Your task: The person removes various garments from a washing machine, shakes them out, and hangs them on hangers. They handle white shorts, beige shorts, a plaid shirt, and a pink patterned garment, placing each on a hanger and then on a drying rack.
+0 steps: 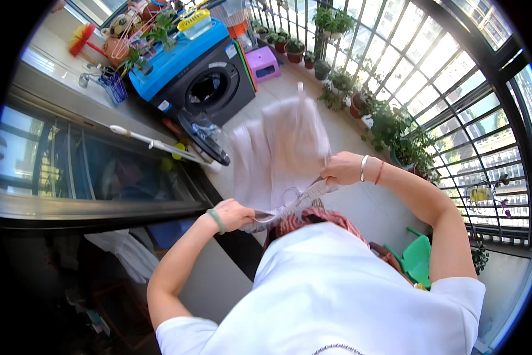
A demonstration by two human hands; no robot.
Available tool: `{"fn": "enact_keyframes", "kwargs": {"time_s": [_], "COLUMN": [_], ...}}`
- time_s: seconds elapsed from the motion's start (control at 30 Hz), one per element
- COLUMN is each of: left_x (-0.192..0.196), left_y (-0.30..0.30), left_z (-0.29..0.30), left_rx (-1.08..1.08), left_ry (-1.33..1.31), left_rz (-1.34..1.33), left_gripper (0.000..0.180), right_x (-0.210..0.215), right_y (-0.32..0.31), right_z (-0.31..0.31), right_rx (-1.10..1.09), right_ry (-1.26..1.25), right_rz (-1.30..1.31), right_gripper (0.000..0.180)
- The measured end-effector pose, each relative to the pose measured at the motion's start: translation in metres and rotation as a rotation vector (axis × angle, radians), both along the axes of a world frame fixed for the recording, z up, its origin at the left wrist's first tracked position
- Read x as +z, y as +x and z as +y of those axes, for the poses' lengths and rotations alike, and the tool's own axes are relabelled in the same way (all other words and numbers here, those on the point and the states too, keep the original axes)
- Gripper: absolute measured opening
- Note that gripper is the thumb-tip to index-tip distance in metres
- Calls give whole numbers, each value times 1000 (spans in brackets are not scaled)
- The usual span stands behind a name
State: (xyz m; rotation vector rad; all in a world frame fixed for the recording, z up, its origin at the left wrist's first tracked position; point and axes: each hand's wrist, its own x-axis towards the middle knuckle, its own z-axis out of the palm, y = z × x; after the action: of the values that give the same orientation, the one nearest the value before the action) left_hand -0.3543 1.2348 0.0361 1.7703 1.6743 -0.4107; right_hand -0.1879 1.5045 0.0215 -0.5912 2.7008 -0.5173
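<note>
Left hand (235,214) and right hand (340,168) were each clenched on an end of a grey-white cloth (292,204), stretched at chest height before the pale hanging laundry (284,151). A slackened fist would likely have dropped the cloth to the floor (366,207) beside the open washer (210,89).

Labels: one small white rectangular sticker (231,51) on the upper right corner of the dark front panel of the washing machine (210,83); a second small white sticker (165,106) at the panel's lower left corner. Print too small to make out. No packages, signs or screens visible.
</note>
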Motion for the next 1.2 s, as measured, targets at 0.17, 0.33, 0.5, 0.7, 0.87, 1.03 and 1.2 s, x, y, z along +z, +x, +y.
{"fn": "enact_keyframes", "kwargs": {"time_s": [0.17, 0.33, 0.5, 0.7, 0.87, 1.03, 1.2], "left_x": [75, 154, 180, 186, 189, 167, 144], "left_y": [-122, -159, -154, -181, -172, -160, -187], "left_z": [-5, 4, 7, 1, 4, 5, 12], "left_rx": [324, 392, 336, 212, 73, 213, 60], "left_ry": [1004, 865, 979, 931, 1092, 617, 992], "left_rz": [136, 236, 369, 496, 632, 692, 687], "left_gripper": [13, 20, 24, 20, 16, 11, 12], "right_x": [54, 139, 179, 184, 191, 150, 150], "right_y": [-77, -94, -81, -94, -89, -93, -116], "right_z": [123, 110, 92, 108, 92, 71, 85], "right_rx": [-235, -325, -194, -86, 12, 14, -299], "right_ry": [78, 252, 104, 67, 119, 398, 339], "right_rz": [693, 728, 653, 552, 971, 467, 799], "right_gripper": [18, 20, 28, 23, 22, 26, 20]}}
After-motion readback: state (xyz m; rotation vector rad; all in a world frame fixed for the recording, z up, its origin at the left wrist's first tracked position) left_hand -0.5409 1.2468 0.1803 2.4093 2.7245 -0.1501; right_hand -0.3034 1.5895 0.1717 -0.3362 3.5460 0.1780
